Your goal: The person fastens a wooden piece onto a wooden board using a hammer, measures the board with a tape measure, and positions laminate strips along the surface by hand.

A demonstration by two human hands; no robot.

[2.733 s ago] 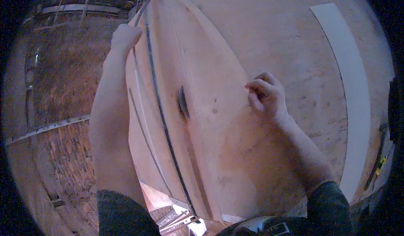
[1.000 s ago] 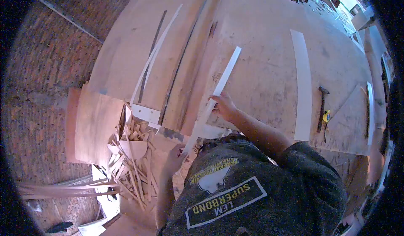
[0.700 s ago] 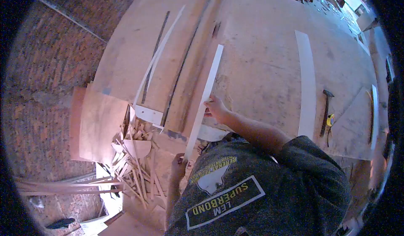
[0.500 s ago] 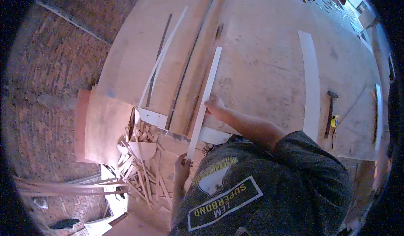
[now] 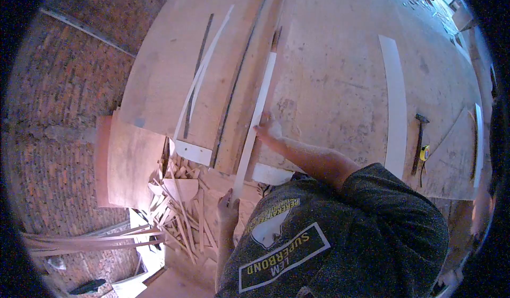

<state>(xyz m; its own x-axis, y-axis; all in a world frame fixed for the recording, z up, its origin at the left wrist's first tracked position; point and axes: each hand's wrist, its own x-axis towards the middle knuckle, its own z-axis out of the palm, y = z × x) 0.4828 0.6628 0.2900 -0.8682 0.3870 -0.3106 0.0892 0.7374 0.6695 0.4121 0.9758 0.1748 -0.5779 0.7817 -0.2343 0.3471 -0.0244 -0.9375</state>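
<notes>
A long pale strip [image 5: 258,105] lies lengthwise along the wooden fence on the plywood table [image 5: 334,85], its near end reaching past the table's front edge. My right hand [image 5: 268,129] grips the strip near its middle, fingers closed on its right side. At the near end, beyond the table edge, my left hand [image 5: 228,208] holds the strip with bent fingers. Left of the strip, a dark slot [image 5: 234,85] runs along the table. Two thin pale strips [image 5: 204,64] cross over a dark narrow bar [image 5: 199,66] further left.
A wide pale board [image 5: 394,101], a hammer [image 5: 418,138] and a yellow tape measure [image 5: 424,152] lie on the right. Offcuts [image 5: 183,213] are piled below the table's front left, beside a leaning panel [image 5: 135,165]. Long thin strips [image 5: 95,240] extend at the lower left.
The strip and both hands have come into place beside the fence; the strip has shifted left and become more closely aligned with it. My right hand moved slightly left with it.
</notes>
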